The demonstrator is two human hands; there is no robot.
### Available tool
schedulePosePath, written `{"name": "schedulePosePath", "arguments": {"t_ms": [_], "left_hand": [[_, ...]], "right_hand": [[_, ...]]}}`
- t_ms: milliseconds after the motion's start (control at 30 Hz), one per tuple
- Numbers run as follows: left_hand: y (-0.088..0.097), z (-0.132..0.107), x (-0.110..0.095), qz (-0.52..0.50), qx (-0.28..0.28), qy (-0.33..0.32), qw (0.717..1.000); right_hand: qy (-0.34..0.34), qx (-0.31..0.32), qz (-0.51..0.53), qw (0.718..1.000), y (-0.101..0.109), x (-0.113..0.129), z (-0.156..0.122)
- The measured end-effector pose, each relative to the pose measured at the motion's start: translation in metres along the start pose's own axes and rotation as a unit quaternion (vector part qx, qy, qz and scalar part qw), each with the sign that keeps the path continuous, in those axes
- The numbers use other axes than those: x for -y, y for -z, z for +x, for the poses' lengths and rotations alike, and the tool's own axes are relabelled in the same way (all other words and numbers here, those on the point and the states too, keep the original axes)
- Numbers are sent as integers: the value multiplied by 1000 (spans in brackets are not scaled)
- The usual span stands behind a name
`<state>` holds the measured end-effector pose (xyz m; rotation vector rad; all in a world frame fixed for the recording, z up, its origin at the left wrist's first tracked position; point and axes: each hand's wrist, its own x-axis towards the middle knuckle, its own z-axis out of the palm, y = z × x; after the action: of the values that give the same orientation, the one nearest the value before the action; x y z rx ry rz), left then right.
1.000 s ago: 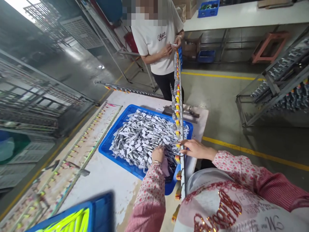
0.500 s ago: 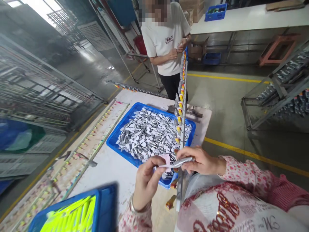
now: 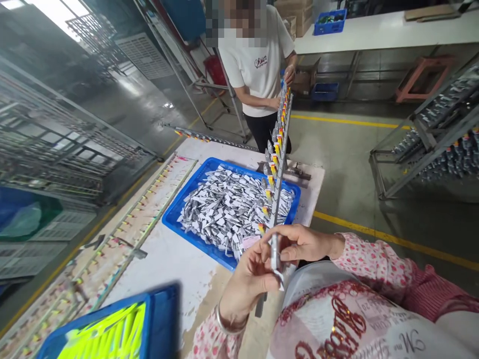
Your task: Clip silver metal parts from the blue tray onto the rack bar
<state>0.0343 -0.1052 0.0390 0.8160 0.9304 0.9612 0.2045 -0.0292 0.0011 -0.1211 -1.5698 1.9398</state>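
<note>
Across the aisle, a long white bench [image 3: 389,37] runs behind a co-worker [image 3: 254,65] in a white T-shirt, and off to my right a metal rack [image 3: 437,134] holds rows of loaded bars. In front of me is a white tabletop [image 3: 179,269]. Along its left edge lies a long strip [image 3: 149,199] set with small coloured clips, and by its near left corner sits a blue crate [image 3: 160,319] of neon-yellow pieces, blurred at the bottom of my view.

Mid-table, a blue plastic tray [image 3: 179,224] is heaped with silver pieces with white tags [image 3: 232,209]. A long metal bar [image 3: 277,199], hung with silver pieces and yellow-and-red clips, runs tilted across the tray's right side. Its near end drops behind my hands, and its far end rises to the co-worker's hand [image 3: 289,75], which touches it. A pink tag [image 3: 250,242] lies at the tray's near edge.

My left hand [image 3: 245,281] and right hand [image 3: 303,243] are both closed, pinching a small silver piece [image 3: 276,254] upright between them, just beside the bar. A bangle [image 3: 230,324] circles my left wrist.
</note>
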Motion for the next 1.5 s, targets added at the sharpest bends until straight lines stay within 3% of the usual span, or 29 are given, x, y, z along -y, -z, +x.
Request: {"name": "schedulePosePath", "arguments": {"t_ms": [67, 167, 233, 300, 400, 467, 567, 767, 1033, 1167, 1300, 1400, 1500], "left_hand": [[11, 0, -7, 61, -71, -82, 992], [37, 6, -17, 143, -199, -197, 949], [53, 15, -19, 191, -243, -233, 922], [63, 26, -16, 229, -251, -237, 910], [68, 41, -8, 272, -246, -229, 902], [69, 47, -3, 289, -241, -230, 897], [73, 52, 0, 317, -224, -243, 889], [78, 59, -1, 411, -136, -261, 863], [56, 59, -18, 565, -19, -298, 769], [52, 59, -21, 597, 2, -319, 737], [39, 54, -17, 599, 6, -318, 735], [35, 54, -9, 588, 20, -303, 749], [61, 67, 2, 586, 22, -228, 777]], "right_hand": [[17, -106, -58, 993, -2, -8, 2], [19, -249, -230, 941, 1, -29, 7], [-4, -250, -363, 897, 5, -45, 11], [-59, -205, -466, 859, 8, -60, 17], [-142, -156, -547, 810, 10, -76, 25], [-153, -147, -569, 794, 11, -83, 29], [-132, -131, -578, 795, 13, -85, 31], [-110, -120, -583, 796, 18, -82, 26], [-108, -106, -590, 793, 23, -82, 14], [-125, -90, -592, 791, 24, -75, 9], [-128, -89, -569, 807, 24, -73, 2], [-121, -99, -555, 817, 27, -74, -5], [-112, -89, -552, 821, 31, -73, -9]]}}
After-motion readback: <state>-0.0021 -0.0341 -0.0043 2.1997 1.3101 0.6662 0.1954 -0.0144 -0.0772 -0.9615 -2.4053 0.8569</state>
